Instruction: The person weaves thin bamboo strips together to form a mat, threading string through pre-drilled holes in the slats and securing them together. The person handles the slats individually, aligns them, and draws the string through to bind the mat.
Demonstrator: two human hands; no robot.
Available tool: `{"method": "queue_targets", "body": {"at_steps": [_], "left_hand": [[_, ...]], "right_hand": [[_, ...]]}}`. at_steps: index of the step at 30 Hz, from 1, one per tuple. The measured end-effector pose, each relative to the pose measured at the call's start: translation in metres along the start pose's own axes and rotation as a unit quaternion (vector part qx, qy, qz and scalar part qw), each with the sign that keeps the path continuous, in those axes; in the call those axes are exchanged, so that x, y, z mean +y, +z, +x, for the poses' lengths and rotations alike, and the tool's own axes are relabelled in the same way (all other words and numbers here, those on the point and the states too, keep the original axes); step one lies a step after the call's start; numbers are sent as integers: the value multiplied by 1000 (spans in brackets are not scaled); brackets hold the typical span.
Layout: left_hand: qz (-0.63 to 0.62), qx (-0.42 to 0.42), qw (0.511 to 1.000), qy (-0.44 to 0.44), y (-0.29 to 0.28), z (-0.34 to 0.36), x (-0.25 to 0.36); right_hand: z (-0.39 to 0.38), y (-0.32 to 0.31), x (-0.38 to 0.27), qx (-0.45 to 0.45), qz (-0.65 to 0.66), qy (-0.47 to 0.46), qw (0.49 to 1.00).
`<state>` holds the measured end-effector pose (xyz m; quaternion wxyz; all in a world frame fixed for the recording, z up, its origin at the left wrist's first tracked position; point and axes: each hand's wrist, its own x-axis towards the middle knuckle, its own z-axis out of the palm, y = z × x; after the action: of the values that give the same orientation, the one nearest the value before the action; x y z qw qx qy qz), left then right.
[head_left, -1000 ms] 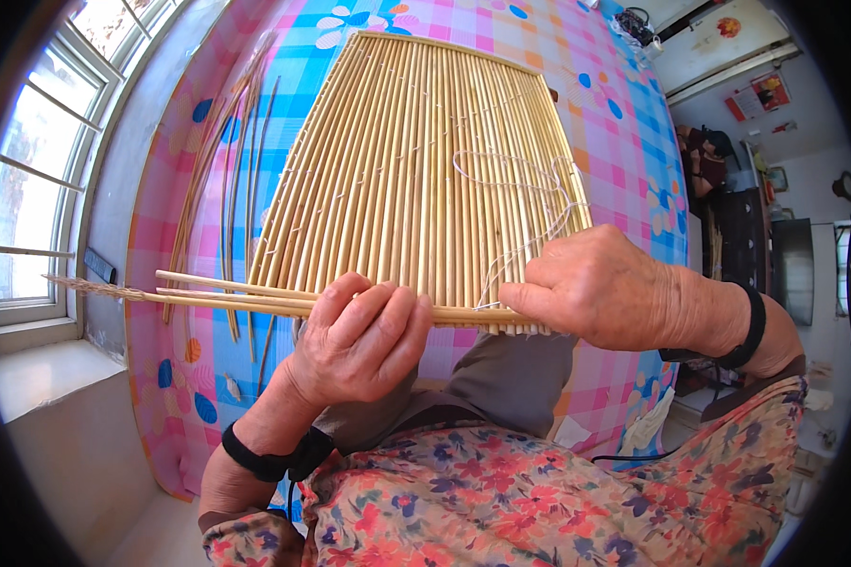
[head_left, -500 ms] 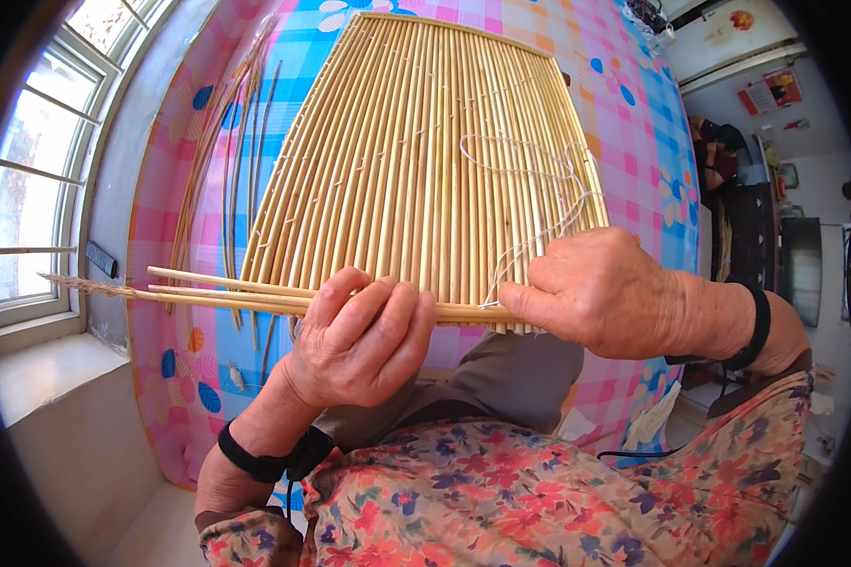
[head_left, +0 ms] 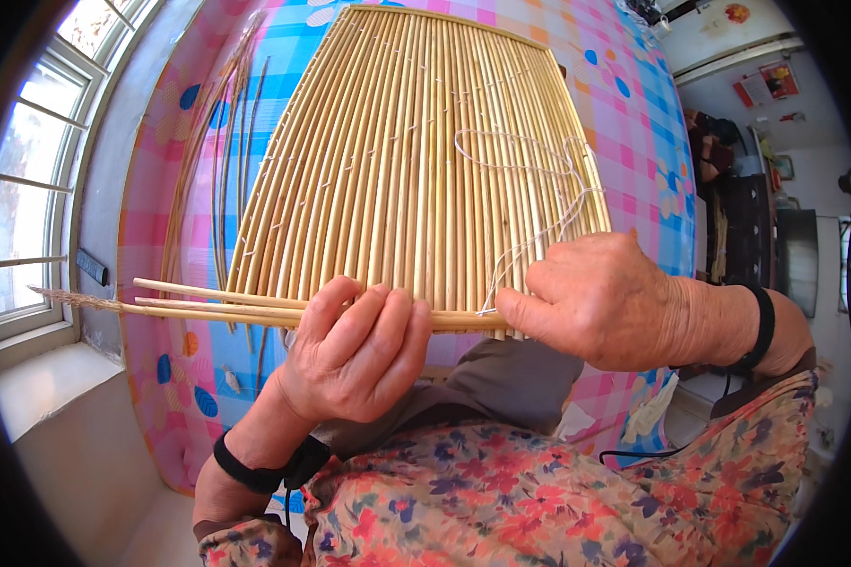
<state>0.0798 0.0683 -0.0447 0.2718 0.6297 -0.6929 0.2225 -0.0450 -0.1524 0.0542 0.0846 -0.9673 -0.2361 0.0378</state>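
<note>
Straw-coloured stalk panel [head_left: 397, 170], one: slender stalks laid side by side, crossed by slanting rows of small pale stitches; a pale strip binds its far edge. It lies in front of the person, over the checked cloth, its near edge at the two hands.

White thread [head_left: 564, 221], one length: loosely looped on the panel's right half, running down to the near edge just beside the right thumb.

Crosswise stalks [head_left: 217, 316], several: lying along the near edge and jutting out to the left; one ends in a feathery seed head [head_left: 74, 300].

Left hand [head_left: 355, 354]: fingers bent over the crosswise stalks, grasping them against the panel's near edge.

Right hand [head_left: 596, 302]: fingers curled, thumb pressed at the near edge beside the thread, gripping the panel there; whether a needle is held cannot be told.

Loose dry stems [head_left: 222, 90], a bunch: spread on the cloth, left of the panel.

Checked cloth [head_left: 633, 170]: pink, blue and white, with flower motifs.

Black wristbands [head_left: 764, 326], two: one per wrist.

Barred window [head_left: 28, 189]: left side, pale sill [head_left: 52, 383] below.

Dark cabinet [head_left: 742, 227]: far right; contents cannot be made out.
</note>
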Motion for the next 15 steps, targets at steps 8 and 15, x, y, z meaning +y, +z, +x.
{"method": "queue_targets", "body": {"at_steps": [8, 15], "left_hand": [[-1, -12, 1000, 5, -3, 1, 1], [-10, -22, 1000, -9, -4, 3, -1]], "right_hand": [[1, -2, -3, -7, 7, 9, 1000], [4, 1, 1, -7, 50, 16, 999]]}}
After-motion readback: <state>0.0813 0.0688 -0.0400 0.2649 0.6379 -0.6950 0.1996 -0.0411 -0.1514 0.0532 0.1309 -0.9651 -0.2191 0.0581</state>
